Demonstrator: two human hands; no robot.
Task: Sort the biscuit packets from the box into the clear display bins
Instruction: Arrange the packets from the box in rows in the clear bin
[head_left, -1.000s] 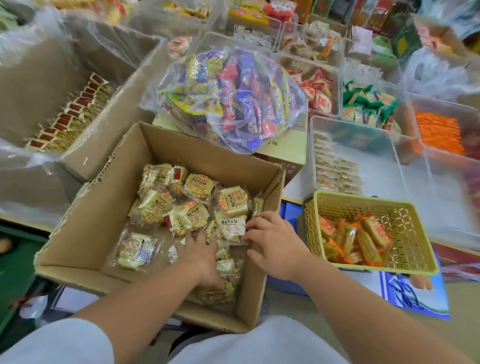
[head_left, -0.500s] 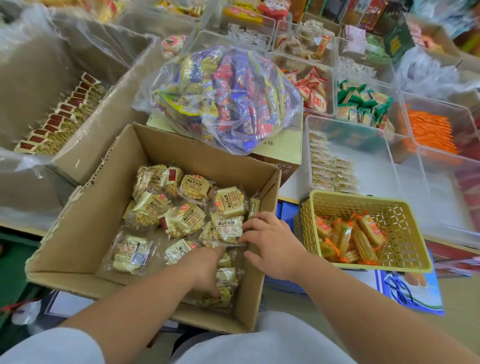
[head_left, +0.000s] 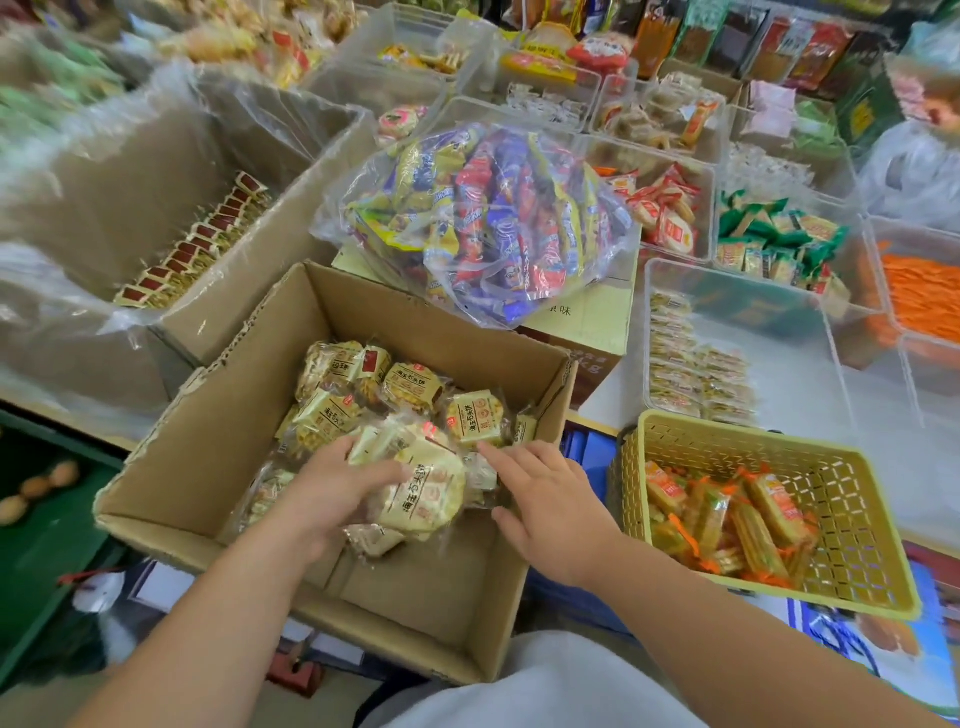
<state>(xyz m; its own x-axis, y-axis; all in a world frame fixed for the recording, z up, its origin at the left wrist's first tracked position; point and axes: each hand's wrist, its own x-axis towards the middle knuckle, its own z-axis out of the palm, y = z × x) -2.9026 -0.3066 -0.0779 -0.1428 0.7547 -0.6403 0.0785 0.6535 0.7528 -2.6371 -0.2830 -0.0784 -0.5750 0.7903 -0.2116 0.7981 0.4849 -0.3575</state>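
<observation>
In the cardboard box (head_left: 208, 441), the left hand (head_left: 332, 493) grips a bundle of biscuit packets (head_left: 421, 499) (number unclear); the right hand (head_left: 545, 504) lies spread, holding nothing, near the right wall. About six loose packets (head_left: 475, 415) sit at the far side; the near floor is bare.

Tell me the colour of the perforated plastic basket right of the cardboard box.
Pale yellow: the perforated plastic basket shows it best in the head view.

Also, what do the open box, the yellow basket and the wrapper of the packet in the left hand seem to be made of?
Open box: matte brown cardboard, by its perforated edge. Yellow basket: probably moulded plastic, glossy lattice walls. Packet: wrapper seemingly thin clear plastic film, glinting and crinkled.
</observation>
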